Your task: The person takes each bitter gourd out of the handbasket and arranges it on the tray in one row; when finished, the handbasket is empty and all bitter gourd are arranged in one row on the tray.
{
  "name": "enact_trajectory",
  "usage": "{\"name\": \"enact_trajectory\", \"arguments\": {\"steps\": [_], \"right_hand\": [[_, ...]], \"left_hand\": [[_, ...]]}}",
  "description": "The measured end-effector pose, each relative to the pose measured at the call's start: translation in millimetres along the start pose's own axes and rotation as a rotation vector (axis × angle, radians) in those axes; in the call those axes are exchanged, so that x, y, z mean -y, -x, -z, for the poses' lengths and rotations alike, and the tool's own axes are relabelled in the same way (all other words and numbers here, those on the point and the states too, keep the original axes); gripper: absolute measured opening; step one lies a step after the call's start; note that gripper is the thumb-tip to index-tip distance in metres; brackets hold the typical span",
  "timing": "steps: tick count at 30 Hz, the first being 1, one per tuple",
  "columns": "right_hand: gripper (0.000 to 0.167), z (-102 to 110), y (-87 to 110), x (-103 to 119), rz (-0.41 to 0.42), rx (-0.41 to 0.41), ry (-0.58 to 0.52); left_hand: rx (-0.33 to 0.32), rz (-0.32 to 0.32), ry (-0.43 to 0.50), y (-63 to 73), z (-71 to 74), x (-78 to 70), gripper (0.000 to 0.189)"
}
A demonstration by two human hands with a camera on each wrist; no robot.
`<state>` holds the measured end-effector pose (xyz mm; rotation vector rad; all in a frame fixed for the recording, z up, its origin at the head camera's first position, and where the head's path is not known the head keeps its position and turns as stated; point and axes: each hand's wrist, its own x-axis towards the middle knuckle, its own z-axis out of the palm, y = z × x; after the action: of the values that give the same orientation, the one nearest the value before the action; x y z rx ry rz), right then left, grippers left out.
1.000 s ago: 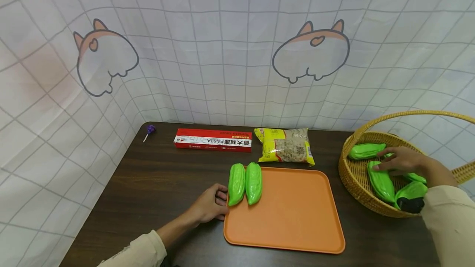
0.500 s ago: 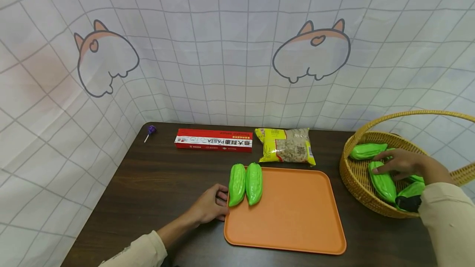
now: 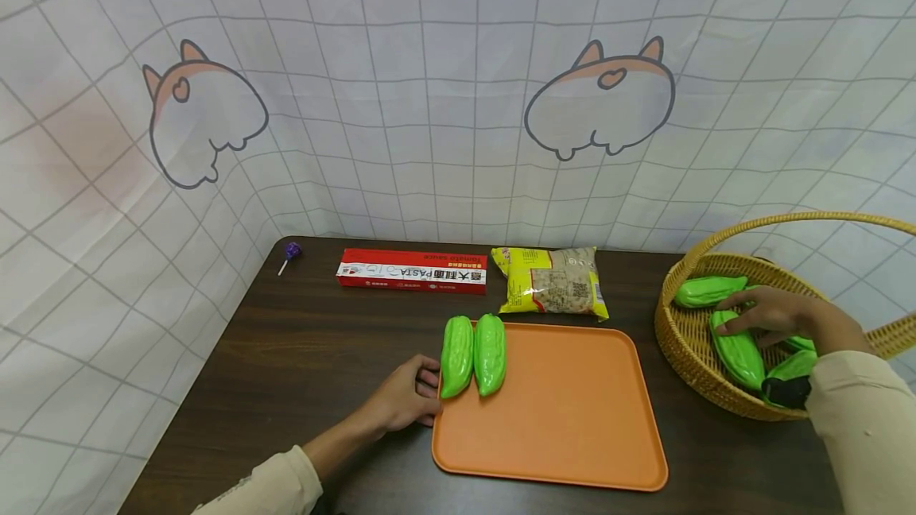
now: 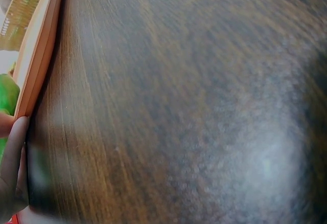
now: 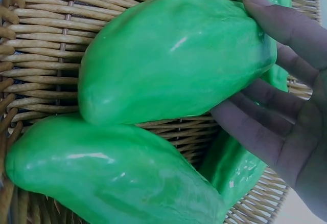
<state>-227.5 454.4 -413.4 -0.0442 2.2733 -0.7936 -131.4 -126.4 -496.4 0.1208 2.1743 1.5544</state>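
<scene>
Clock directions are as the head view shows them. At the right hand (image 3: pixel 780 313), we find the thumb on one side of the held gourd (image 3: pixel 741 358), at its 11 o'clock end, and the other fingers opposite. They stand apart by the thickness of that end, which we read as a grip. The gourd is in the basket (image 3: pixel 671 350), its free end toward 5 o'clock.

Change over the last second: the right fingers have settled slightly lower about the gourd, which has barely moved. We judge the work to be at the gripping stage, with no lift evident. Other gourds (image 3: pixel 708 291) lie in the basket: one at 11 o'clock, one at 5 o'clock, and at least one partly hidden near 3 o'clock.

At the left hand (image 3: pixel 402 396), the fingers are bent at the 9 o'clock rim of the tray (image 3: pixel 565 427), one tip over it and one against its outer side; we read a light pinch. Hand and tray have stayed put. Two gourds (image 3: pixel 457 356) lie side by side in the tray's 10 o'clock corner.

Outward from the tray, on the table (image 3: pixel 286 356), we locate the basket between 2 and 3 o'clock, the bag (image 3: pixel 551 283) at 12, the box (image 3: pixel 411 270) between 10 and 11, and the lollipop (image 3: pixel 293 249) at 10.
</scene>
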Motion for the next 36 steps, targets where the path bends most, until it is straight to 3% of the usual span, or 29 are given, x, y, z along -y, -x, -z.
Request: {"name": "enact_trajectory", "arguments": {"steps": [17,36], "right_hand": [[0.079,0.3,7.2,14.6,0.081,-0.071,0.070],[0.076,0.8,19.0,24.2,0.120,-0.143,0.048]], "left_hand": [[-0.004,0.000,0.001,0.6,-0.4,-1.0,0.064],[0.002,-0.010,0.009,1.1,0.0,0.3,0.064]]}}
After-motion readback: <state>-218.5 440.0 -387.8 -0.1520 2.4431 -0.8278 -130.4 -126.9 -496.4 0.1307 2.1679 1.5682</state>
